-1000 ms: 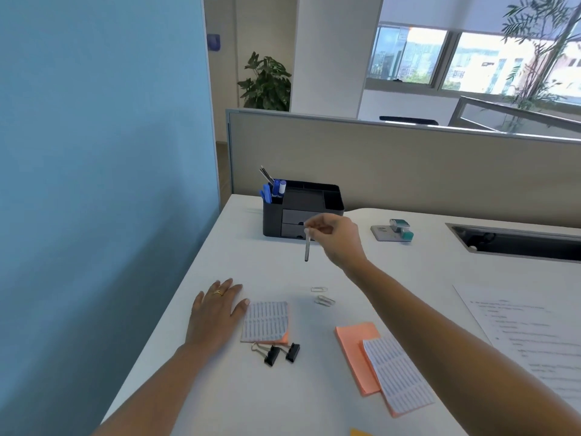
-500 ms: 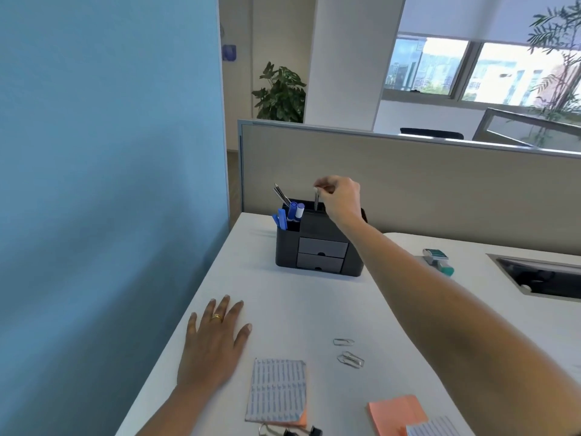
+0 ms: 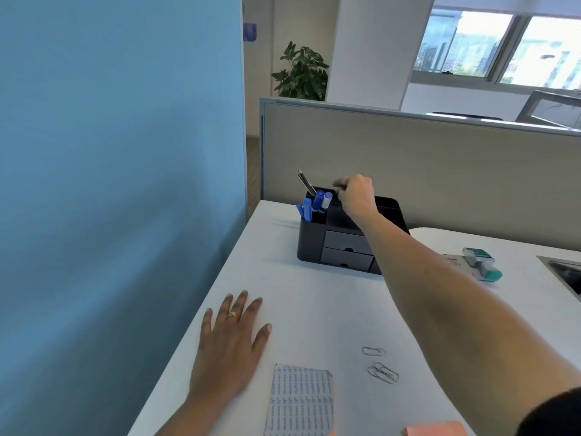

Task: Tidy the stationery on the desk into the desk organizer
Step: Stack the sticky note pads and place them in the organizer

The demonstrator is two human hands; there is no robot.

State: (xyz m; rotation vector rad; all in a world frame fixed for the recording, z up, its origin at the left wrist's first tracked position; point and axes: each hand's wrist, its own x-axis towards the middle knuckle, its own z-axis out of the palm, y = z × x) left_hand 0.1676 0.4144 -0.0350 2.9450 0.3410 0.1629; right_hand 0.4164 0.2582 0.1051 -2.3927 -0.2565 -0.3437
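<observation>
A black desk organizer (image 3: 309,243) with two grey drawers stands at the back of the white desk (image 3: 314,303). Blue markers (image 3: 319,201) and pencils (image 3: 305,182) stick out of its left compartment. My right hand (image 3: 356,198) hovers over the top of the organizer, fingertips pinched on the top end of a grey pen (image 3: 337,191) that is almost fully sunk into a compartment. My left hand (image 3: 229,341) lies flat on the desk near its left edge, fingers spread. Loose paper clips (image 3: 382,372) and a printed note pad (image 3: 298,401) lie in front.
A teal stapler (image 3: 481,264) sits right of the organizer. A recessed cable tray (image 3: 566,275) opens at the far right. An orange sticky pad (image 3: 434,431) shows at the bottom edge. A beige partition (image 3: 440,171) backs the desk; a blue wall (image 3: 110,184) runs along its left.
My right hand carried the grey pen from mid-desk up over the organizer and lowered it into a compartment. The view moved closer. My left hand stayed flat.
</observation>
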